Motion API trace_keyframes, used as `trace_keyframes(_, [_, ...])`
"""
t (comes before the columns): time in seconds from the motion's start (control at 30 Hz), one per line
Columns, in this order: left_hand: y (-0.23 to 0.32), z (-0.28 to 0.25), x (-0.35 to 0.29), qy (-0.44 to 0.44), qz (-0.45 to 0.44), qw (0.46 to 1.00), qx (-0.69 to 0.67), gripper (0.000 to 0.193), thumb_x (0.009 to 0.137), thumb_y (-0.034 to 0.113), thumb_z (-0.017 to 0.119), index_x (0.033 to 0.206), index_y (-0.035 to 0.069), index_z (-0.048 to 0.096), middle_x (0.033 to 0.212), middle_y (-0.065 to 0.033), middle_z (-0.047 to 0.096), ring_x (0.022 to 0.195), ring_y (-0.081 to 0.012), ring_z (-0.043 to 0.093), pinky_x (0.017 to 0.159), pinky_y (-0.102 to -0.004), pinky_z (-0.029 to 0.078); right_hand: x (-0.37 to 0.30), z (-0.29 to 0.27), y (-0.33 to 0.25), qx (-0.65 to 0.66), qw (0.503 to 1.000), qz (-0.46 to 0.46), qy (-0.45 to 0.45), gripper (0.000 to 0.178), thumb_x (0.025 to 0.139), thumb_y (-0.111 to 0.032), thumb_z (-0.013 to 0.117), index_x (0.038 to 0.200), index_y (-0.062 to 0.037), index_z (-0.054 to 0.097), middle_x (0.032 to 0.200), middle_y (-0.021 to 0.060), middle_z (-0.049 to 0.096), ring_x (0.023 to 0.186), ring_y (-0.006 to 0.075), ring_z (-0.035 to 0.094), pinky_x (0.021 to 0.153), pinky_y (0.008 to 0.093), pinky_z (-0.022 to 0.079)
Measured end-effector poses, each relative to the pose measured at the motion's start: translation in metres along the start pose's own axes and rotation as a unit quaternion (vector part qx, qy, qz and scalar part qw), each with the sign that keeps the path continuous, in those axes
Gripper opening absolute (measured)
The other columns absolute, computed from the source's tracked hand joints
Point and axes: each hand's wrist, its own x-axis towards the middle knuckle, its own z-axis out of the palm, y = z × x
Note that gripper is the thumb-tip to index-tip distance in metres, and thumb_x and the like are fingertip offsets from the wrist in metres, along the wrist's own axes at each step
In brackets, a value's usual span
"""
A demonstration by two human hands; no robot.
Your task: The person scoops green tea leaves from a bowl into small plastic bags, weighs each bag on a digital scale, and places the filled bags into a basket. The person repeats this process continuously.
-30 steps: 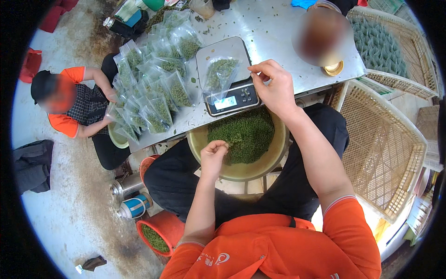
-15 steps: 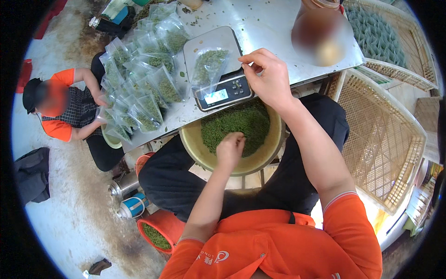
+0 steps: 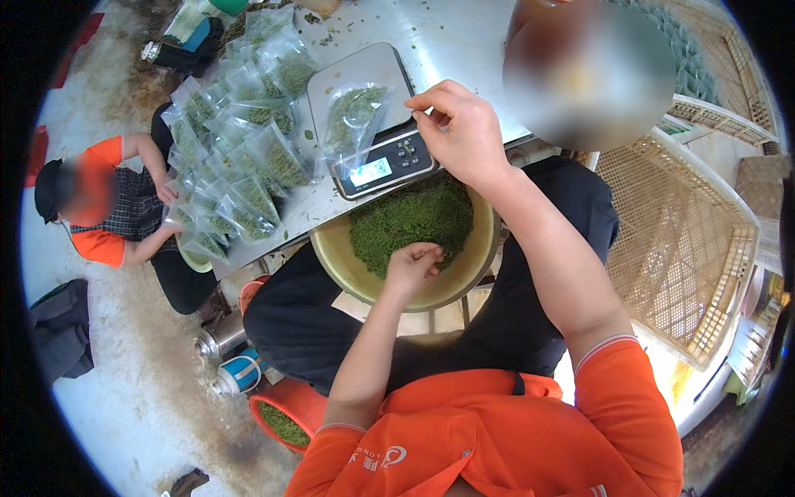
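Over the yellowish basin [image 3: 331,269] between my knees, my left hand [image 3: 414,267] is closed, its fingers curled in above the small green peppercorn-like berries [image 3: 406,219]. Whatever is inside those fingers is hidden. My right hand [image 3: 464,132] is raised at the right side of the digital scale [image 3: 389,170], thumb and forefinger drawn into a pinch. I cannot make out what, if anything, is in that pinch. On the scale's plate lies a clear plastic bag [image 3: 354,120] filled with green berries, its lower part hanging over the display side.
Several filled clear bags [image 3: 240,157] are heaped on the metal table [image 3: 447,41]. Left of it, another person [image 3: 128,195] sits reaching to the bags. Woven baskets [image 3: 662,248] stand at right. A red bucket [image 3: 310,406] and vacuum flasks [image 3: 240,373] stand at lower left.
The view has shifted slightly, so the table and basin appear farther left. My left hand has moved slightly right over the berries. The blurred area at the table's right end has grown.
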Motion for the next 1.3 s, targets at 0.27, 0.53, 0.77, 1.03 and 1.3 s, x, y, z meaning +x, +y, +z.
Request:
trace_keyframes(0.27, [0.080,-0.019,-0.086,0.134,0.243,0.959,-0.063,0.013,0.095,0.007,0.076,0.107,0.002,0.075,0.086,-0.0036,0.073,0.064,-0.0056,0.060,0.057,-0.0204,0.048,-0.001,0.000,-0.002,0.009,1.000,-0.006,0.003,0.016,0.087,-0.003,0.069,0.098,-0.0087,0.078,0.095,0.0075,0.071,0.079,0.0280,0.070,0.073,0.0358,0.057])
trace_keyframes(0.53, [0.166,-0.023,-0.044,0.407,0.546,0.689,0.247,0.018,0.090,0.001,0.078,0.108,0.000,0.079,0.084,-0.0062,0.072,0.069,-0.0098,0.061,0.064,-0.0237,0.049,0.001,-0.001,-0.003,-0.008,1.000,-0.006,-0.019,0.015,0.087,-0.004,0.070,0.100,-0.0068,0.077,0.096,0.0092,0.071,0.076,0.0260,0.070,0.072,0.0350,0.057])
trace_keyframes(0.77, [0.129,-0.030,-0.067,0.413,0.497,0.738,0.193,0.016,0.092,0.001,0.076,0.108,-0.001,0.079,0.082,-0.0040,0.071,0.069,-0.0065,0.059,0.062,-0.0218,0.047,-0.001,-0.001,-0.002,0.003,1.000,-0.006,-0.014,0.015,0.087,-0.004,0.071,0.100,-0.0072,0.077,0.096,0.0082,0.071,0.077,0.0262,0.070,0.072,0.0354,0.057])
trace_keyframes(1.03, [0.121,-0.031,-0.076,0.398,0.501,0.738,0.214,0.016,0.092,0.002,0.076,0.108,0.000,0.079,0.086,-0.0046,0.072,0.071,-0.0075,0.062,0.065,-0.0214,0.049,0.000,-0.001,-0.005,-0.002,1.000,0.002,-0.020,0.014,0.087,-0.004,0.070,0.099,-0.0071,0.077,0.096,0.0077,0.071,0.078,0.0264,0.070,0.073,0.0351,0.057])
trace_keyframes(1.3, [0.131,-0.025,-0.071,0.398,0.507,0.735,0.214,0.023,0.093,0.000,0.074,0.116,0.000,0.075,0.102,-0.0088,0.075,0.073,-0.0090,0.067,0.065,-0.0232,0.054,0.001,0.003,-0.005,-0.001,1.000,-0.009,0.006,0.015,0.088,-0.003,0.069,0.100,-0.0070,0.077,0.098,0.0077,0.072,0.079,0.0259,0.071,0.073,0.0346,0.058])
